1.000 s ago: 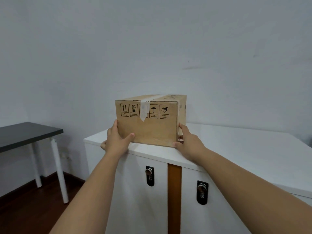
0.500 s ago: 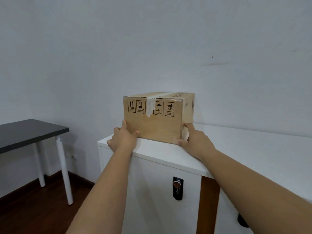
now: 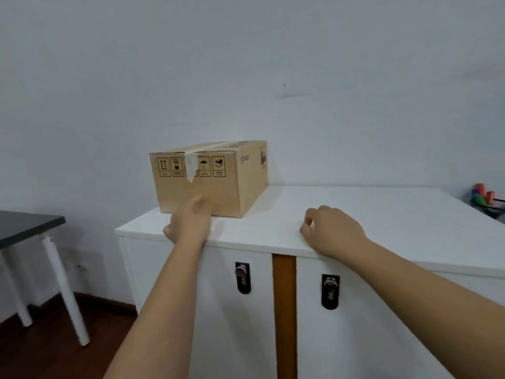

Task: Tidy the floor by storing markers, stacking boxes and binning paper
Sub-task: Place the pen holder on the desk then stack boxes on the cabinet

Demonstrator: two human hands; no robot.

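Observation:
A taped brown cardboard box (image 3: 218,187) with printed handling symbols sits on the left end of the white cabinet top (image 3: 382,214), near the wall. My left hand (image 3: 188,222) rests at the box's lower front face, fingers against the cardboard, not gripping it. Well right of the box, my right hand (image 3: 330,231) hovers over the cabinet top with fingers loosely curled and nothing in them. Several coloured markers (image 3: 482,194) stand in a dark holder at the far right edge.
The white cabinet has two doors with black combination locks (image 3: 242,277) and a wooden strip (image 3: 284,310) between them. A dark-topped table (image 3: 27,228) with white legs stands to the left over a dark wood floor. A plain white wall is behind.
The box has been pushed back onto the cabinet top. My right hand has let go of its right side and drawn away; my left hand slid to the front face.

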